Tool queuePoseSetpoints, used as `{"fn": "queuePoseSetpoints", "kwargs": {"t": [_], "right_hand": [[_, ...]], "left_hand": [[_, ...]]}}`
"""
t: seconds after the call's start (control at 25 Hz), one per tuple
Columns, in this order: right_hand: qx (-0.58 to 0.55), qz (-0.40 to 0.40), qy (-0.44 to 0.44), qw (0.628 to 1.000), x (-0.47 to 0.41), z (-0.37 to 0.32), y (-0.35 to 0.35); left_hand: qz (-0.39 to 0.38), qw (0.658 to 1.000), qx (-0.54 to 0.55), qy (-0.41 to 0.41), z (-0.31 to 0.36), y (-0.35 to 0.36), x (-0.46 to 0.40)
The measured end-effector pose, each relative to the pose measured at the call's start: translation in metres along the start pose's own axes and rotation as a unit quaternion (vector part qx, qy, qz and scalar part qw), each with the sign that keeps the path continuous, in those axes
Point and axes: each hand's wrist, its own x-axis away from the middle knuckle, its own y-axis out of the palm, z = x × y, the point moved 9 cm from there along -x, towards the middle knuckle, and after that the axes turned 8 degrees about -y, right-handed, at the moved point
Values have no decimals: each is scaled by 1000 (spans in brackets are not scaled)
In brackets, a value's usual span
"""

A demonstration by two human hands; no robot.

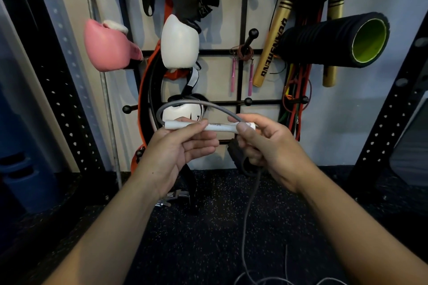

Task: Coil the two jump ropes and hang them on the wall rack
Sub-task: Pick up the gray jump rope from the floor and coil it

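Observation:
A white jump-rope handle [215, 127] lies level between my hands in front of the wall rack [245, 18]. My left hand [183, 146] pinches its left part between thumb and fingers. My right hand [266, 146] grips its right end and also holds a dark handle [236, 154] lower in the palm. A grey rope [196, 104] arcs from the left end over to my right hand, then hangs down [251, 203] to loops on the floor. A second rope with pink handles [242, 69] hangs coiled on a rack peg.
The rack also carries a pink boxing glove [106, 46], white gloves [179, 41], gold bats [272, 37], a black foam roller [335, 39], resistance bands [296, 90] and an orange belt [142, 99]. Ball-tipped pegs [248, 101] stick out. Black perforated uprights [64, 90] stand on both sides, over a speckled rubber floor [208, 227].

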Motion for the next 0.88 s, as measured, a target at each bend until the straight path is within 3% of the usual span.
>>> {"fn": "queuePoseSetpoints", "kwargs": {"t": [0.16, 0.28, 0.4, 0.48, 0.52, 0.72, 0.8, 0.88], "right_hand": [[-12, 6, 39, 999, 0, 6, -4], [116, -4, 50, 992, 1, -4, -12], [235, -81, 37, 968, 5, -17, -2], [302, -144, 31, 942, 7, -16, 15], [300, -164, 34, 939, 7, -13, 24], [122, -83, 62, 987, 3, -13, 18], [95, -63, 53, 992, 2, -16, 9], [106, -71, 56, 990, 3, -12, 9]], "left_hand": [[7, 999, -50, -22, -1, -7, -1], [53, 977, -204, 41, 25, -25, 1], [3, 859, -495, 130, 44, 0, 8], [-43, 788, -608, 89, 23, 21, 6], [-56, 781, -619, 60, 9, 28, 3], [-143, 895, -423, -13, -21, 43, 3], [-164, 944, -283, -51, -21, 39, 5], [-137, 980, -137, -38, -13, 33, 2]]}}
